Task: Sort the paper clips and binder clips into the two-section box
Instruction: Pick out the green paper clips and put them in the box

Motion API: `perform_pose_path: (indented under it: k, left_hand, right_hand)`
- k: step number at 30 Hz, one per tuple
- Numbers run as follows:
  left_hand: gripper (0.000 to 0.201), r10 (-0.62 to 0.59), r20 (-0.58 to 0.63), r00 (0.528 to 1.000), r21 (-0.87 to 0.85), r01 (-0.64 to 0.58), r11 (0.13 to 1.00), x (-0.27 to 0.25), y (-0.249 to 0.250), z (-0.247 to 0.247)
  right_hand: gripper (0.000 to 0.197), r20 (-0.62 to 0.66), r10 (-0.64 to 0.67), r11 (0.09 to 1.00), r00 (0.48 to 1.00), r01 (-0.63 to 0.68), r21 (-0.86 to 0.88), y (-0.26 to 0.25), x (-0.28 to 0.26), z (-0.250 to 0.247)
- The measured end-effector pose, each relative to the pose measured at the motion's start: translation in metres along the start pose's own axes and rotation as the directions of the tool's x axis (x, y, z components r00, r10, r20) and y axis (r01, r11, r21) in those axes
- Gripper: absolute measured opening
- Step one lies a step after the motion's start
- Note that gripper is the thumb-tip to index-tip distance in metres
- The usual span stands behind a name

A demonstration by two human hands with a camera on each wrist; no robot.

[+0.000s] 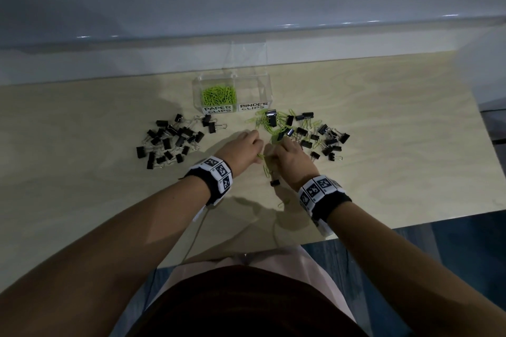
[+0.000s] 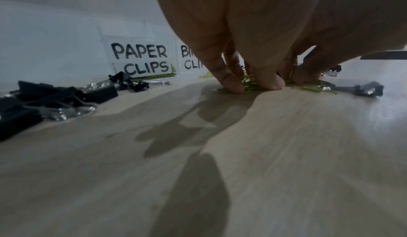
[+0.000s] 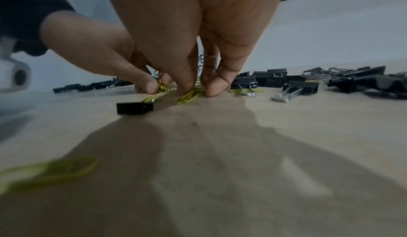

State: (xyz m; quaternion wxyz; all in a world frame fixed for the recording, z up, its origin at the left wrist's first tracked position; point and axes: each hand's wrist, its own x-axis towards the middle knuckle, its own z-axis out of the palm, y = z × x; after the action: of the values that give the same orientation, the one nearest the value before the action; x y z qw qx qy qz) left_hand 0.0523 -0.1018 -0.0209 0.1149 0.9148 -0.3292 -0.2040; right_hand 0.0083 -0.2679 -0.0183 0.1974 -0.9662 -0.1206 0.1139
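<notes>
A clear two-section box [image 1: 197, 90] stands at the back of the table. Its PAPER CLIPS section holds green paper clips [image 1: 219, 95]; the BINDER CLIPS section [image 1: 253, 91] looks empty. My left hand [image 1: 256, 145] [image 2: 253, 85] and right hand [image 1: 276, 152] [image 3: 193, 91] meet in front of the box, fingertips down on the table. Each pinches a small bunch of green paper clips [image 2: 250, 84] [image 3: 189, 98]. The left hand's fingers [image 3: 149, 85] also show in the right wrist view, holding green wire.
A heap of black binder clips [image 1: 169, 141] lies to the left. To the right is a mixed heap of binder clips and green paper clips [image 1: 309, 131]. One binder clip [image 1: 274, 183] [image 3: 134, 108] and a loose paper clip [image 1: 282, 204] lie near my right wrist.
</notes>
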Motion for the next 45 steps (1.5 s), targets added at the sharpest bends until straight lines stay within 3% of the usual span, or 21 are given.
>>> perform_pose_path:
  k: [6,11,13,17,20,23,25,27,31,35,37,39,42,45]
  left_hand:
    - [0.027,0.027,0.046,0.999,0.155,-0.034,0.987,0.002,0.004,-0.006]
    - [0.020,0.005,0.077,0.997,0.230,-0.023,0.973,-0.001,-0.004,-0.010]
    - [0.020,-0.032,0.073,0.997,0.149,0.021,0.989,-0.005,-0.011,-0.014]
    - [0.025,-0.184,0.020,0.983,-0.155,0.185,0.970,-0.018,-0.021,-0.034]
    - [0.020,-0.311,-0.138,0.940,-0.362,0.245,0.900,-0.031,-0.034,-0.052]
    - [0.014,-0.413,-0.262,0.872,-0.477,0.255,0.841,-0.037,-0.053,-0.072]
    - [0.015,-0.446,-0.322,0.835,-0.525,0.234,0.818,-0.034,-0.062,-0.087]
    - [0.017,-0.466,-0.357,0.809,-0.536,0.231,0.812,-0.026,-0.071,-0.101]
    - [0.018,-0.470,-0.378,0.798,-0.469,0.273,0.840,0.004,-0.083,-0.111]
    - [0.025,-0.462,-0.314,0.829,-0.306,0.372,0.876,0.027,-0.077,-0.101]
    - [0.028,-0.438,-0.379,0.815,-0.207,0.387,0.898,0.030,-0.065,-0.090]
    - [0.024,-0.337,-0.448,0.828,-0.159,0.297,0.942,0.029,-0.045,-0.077]
    - [0.022,-0.134,-0.337,0.932,-0.118,0.099,0.988,0.034,-0.010,-0.048]
    - [0.027,-0.148,-0.225,0.963,-0.146,0.117,0.982,0.044,0.010,-0.025]
  right_hand:
    - [0.030,0.096,-0.017,0.994,0.995,0.027,-0.103,-0.001,0.008,-0.007]
    - [0.017,0.123,0.133,0.986,0.983,-0.144,0.085,-0.005,0.035,-0.022]
    - [0.011,0.070,0.190,0.954,0.979,-0.201,0.223,-0.012,0.053,-0.030]
    - [0.007,-0.078,0.115,0.917,0.990,-0.075,0.393,-0.042,0.100,-0.050]
    - [0.005,-0.143,0.040,0.925,0.989,0.017,0.379,-0.066,0.141,-0.054]
    - [0.010,-0.096,0.001,0.946,0.995,0.031,0.324,-0.080,0.164,-0.052]
    - [0.016,-0.102,0.013,0.955,0.995,0.018,0.295,-0.074,0.163,-0.055]
    - [0.013,-0.186,0.053,0.948,0.981,0.009,0.317,-0.060,0.151,-0.059]
    - [0.013,-0.294,0.218,0.929,0.931,-0.106,0.353,-0.005,0.114,-0.064]
    - [0.017,-0.196,0.305,0.939,0.932,-0.260,0.226,0.037,0.091,-0.055]
    - [0.021,-0.150,0.262,0.962,0.953,-0.244,0.127,0.042,0.088,-0.049]
    - [0.024,-0.112,0.174,0.985,0.978,-0.172,0.028,0.039,0.087,-0.044]
    - [0.031,0.001,0.089,0.990,0.996,-0.089,-0.107,0.032,0.088,-0.039]
    - [0.033,0.021,0.063,0.981,0.998,-0.058,-0.186,0.033,0.084,-0.038]
